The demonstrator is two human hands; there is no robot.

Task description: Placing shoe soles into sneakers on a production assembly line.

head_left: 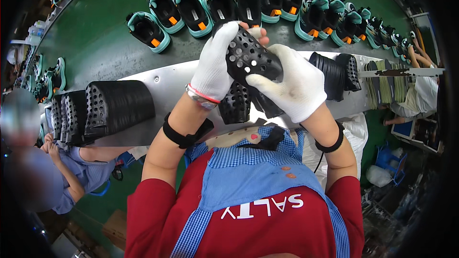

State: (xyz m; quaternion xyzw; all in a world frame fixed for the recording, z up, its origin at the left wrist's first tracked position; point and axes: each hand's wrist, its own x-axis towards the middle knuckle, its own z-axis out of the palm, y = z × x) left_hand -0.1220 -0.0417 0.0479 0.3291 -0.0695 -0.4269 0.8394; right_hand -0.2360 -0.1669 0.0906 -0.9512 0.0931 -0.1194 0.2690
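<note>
Between my two hands is a black perforated plastic piece, curved and with rows of round holes. My left hand, in a white glove with bare fingertips, wraps its left end. My right hand, also white-gloved, grips the right side, its thumb lying across the near face. Just beneath, partly hidden by my hands, another black perforated piece rests on the metal ledge. Beyond my hands, a row of black and teal sneakers with orange tabs stands on the green work surface.
Stacked black perforated pieces lie at the left of the ledge; more black pieces sit right of my hands. Farther right is a row of thin flat insoles. A seated person is at the left, another person at the right.
</note>
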